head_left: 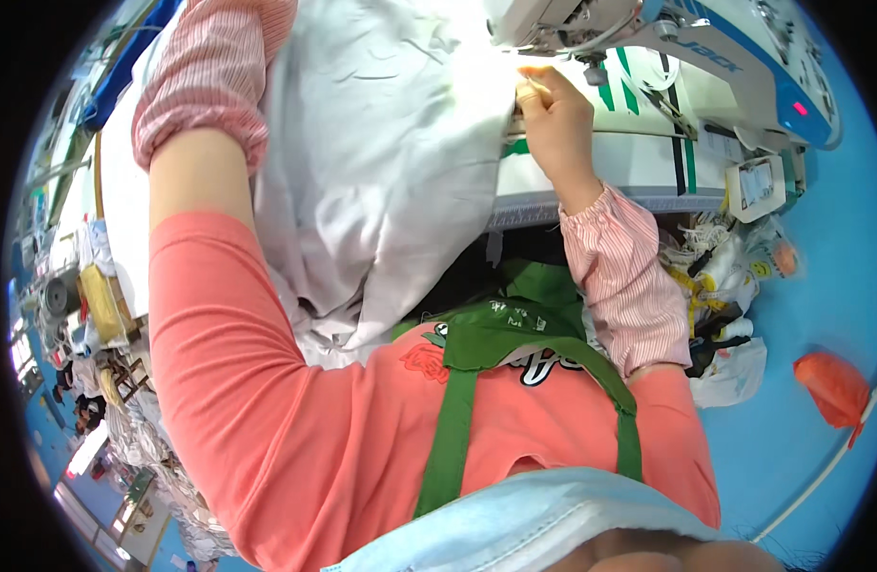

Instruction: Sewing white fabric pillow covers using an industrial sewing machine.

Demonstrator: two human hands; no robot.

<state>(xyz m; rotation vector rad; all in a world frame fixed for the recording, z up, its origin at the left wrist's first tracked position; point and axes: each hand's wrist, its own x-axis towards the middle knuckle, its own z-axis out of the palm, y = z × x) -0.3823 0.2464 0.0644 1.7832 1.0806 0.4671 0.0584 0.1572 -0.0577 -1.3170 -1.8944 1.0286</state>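
A large pale grey-white cloth (371, 143) spreads over the sewing table and hangs down toward my lap in folds. My right hand (560, 124) is closed, thumb against bent fingers, at the cloth's right edge and just below the head of a sewing machine (591, 29). Bright glare there hides what the fingertips pinch. The left arm, in a striped pink sleeve cover (209, 81), reaches along the cloth's left side and out past the upper edge, so my left hand is out of the picture.
A ruler strip (610, 206) runs along the table's front edge. Right of it hang a small white box (756, 188), thread cones (734, 330) and plastic bags. A red bag (832, 389) lies on the blue floor. Piled fabric (152, 439) stands at the left.
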